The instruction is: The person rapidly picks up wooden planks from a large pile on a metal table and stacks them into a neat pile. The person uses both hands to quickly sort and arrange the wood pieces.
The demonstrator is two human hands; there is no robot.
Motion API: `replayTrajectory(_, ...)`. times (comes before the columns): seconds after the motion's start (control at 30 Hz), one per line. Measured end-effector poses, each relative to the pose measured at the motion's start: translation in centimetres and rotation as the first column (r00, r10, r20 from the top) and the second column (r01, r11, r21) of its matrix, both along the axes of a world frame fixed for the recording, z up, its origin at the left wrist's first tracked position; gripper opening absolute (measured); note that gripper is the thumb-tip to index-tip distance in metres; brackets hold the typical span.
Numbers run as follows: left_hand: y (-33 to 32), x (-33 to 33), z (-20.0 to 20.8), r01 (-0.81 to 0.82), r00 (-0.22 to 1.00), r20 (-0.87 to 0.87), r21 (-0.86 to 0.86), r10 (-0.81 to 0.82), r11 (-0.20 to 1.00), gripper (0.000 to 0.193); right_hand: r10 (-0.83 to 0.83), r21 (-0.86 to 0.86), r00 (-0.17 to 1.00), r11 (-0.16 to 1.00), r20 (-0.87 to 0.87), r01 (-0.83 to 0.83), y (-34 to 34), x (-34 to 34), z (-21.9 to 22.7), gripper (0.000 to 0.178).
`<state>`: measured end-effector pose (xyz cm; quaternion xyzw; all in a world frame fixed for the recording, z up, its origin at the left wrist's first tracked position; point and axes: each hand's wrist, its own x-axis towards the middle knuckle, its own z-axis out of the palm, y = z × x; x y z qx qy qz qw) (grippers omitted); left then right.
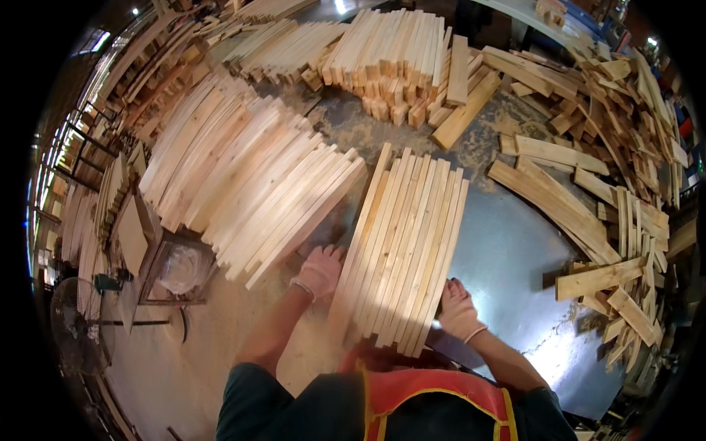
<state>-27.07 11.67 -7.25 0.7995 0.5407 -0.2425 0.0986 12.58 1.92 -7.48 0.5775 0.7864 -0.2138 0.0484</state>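
Note:
A block of long, pale wooden strips (pixel 404 242) lies side by side in front of me, its near ends close to my red apron (pixel 434 386). My left hand (pixel 321 272), in a pale glove, is at the left side of this block, fingers pointing away from me and bent at its edge. On the opposite side, my right hand (pixel 459 312), also gloved, has its fingers curled in against the outermost strip. The block sits between both hands; the undersides of my fingers are hidden.
A wide stack of similar strips (pixel 250 176) stands to the left, and another stack (pixel 386 51) at the back. Loose offcuts (pixel 610 132) heap up along the right of the metal tabletop (pixel 507 242). Far left are a fan (pixel 73 323) and an open box with clear plastic (pixel 180 268).

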Motion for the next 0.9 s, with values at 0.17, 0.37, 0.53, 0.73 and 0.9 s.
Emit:
replayTrajectory(0.17,3.5,0.9,5.6,-0.601,0.479,0.621,-0.284,0.621,0.747,0.064,-0.5,-0.358,0.606,0.866,-0.619,0.349,6.9,3.7,4.7,0.056)
replayTrajectory(0.37,5.2,6.9,5.0,-0.589,0.61,0.419,-0.328,0.673,0.739,0.084,-0.728,-0.757,0.567,0.601,-0.386,0.257,11.2,0.4,2.4,0.07)
replayTrajectory(0.53,4.9,8.7,7.2,-0.646,0.514,0.411,-0.391,0.753,0.655,0.097,-0.808,-0.788,0.266,0.58,-0.525,0.206,9.9,-0.5,2.4,0.08)
replayTrajectory(0.73,5.0,9.9,12.9,-0.618,0.571,0.477,-0.287,0.668,0.732,0.101,-0.837,-0.837,0.028,0.547,-0.547,-0.006,8.4,0.7,3.0,0.075)
replayTrajectory(0.9,10.6,10.3,22.5,-0.432,0.622,0.645,-0.192,0.445,0.881,0.095,-0.821,-0.836,-0.232,0.547,-0.522,-0.051,10.1,-1.6,7.9,0.077)
